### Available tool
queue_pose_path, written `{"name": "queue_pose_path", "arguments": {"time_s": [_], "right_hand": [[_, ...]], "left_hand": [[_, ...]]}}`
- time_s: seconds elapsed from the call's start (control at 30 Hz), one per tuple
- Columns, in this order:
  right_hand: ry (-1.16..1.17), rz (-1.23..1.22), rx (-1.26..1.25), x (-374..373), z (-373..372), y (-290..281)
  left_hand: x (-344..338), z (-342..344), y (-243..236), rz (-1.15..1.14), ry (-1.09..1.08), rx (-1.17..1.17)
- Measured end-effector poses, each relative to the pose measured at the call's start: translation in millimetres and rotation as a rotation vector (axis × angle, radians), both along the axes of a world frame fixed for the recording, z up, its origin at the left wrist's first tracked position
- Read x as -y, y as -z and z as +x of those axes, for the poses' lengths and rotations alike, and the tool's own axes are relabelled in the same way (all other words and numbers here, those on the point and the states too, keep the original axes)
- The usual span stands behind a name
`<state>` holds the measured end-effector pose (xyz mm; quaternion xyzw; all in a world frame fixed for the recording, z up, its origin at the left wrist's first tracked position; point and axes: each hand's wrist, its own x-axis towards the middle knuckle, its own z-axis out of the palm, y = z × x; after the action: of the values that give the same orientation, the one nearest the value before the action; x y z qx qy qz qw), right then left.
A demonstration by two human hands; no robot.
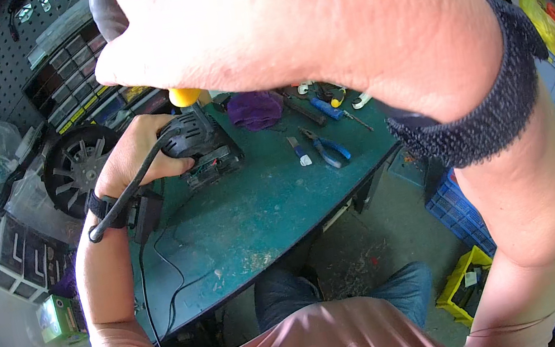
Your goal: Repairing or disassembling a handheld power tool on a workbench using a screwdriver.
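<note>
My left hand (143, 147) is closed around a black corded tool (196, 139) with a vented plastic housing, which rests on the green workbench (227, 225). Its thumb presses the side of the housing. High and very close, my right hand (162, 39) reaches across from the right, gripping a tool with a yellow and dark grey handle (109, 15). A yellow part of it shows beneath the hand, above the black tool. Most of my right fingers and the working end are hidden. A thick black cord (128, 190) bends back past my left wrist.
Blue-handled pliers (326, 147), a small knife-like tool (299, 152), a blue screwdriver (333, 109) and a purple cloth (255, 109) lie on the bench. A black spoked wheel (77, 169) stands left. Blue (457, 210) and yellow crates (466, 285) sit on the floor at right.
</note>
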<state>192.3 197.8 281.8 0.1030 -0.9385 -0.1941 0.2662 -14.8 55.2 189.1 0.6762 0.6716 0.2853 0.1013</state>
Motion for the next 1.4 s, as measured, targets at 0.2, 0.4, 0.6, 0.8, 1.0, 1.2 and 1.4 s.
{"name": "queue_pose_path", "arguments": {"time_s": [0.2, 0.4, 0.6, 0.8, 1.0, 1.2, 1.4], "right_hand": [[-0.029, -0.07, 0.044, -52, 112, 50], [-0.017, -0.129, 0.091, -43, 61, 42], [0.027, -0.163, 0.135, -11, 16, 38], [0.035, -0.214, 0.19, -39, 10, 35], [0.057, -0.252, 0.246, -44, 35, 51], [0.069, -0.306, 0.298, -1, 40, 98], [0.104, -0.779, 0.296, 44, 20, 36]], "left_hand": [[5, -3, 5, -0.032, -0.093, -0.052], [-1, -20, 18, 0.039, -0.077, -0.109], [-2, -21, 15, -0.001, 0.03, 0.035], [0, -10, 11, 0.067, 0.004, -0.05], [5, -5, 7, 0.003, -0.024, -0.073], [-16, -33, 44, 0.377, 0.295, -0.511], [-7, -20, 19, 0.064, 0.131, -0.04]]}}
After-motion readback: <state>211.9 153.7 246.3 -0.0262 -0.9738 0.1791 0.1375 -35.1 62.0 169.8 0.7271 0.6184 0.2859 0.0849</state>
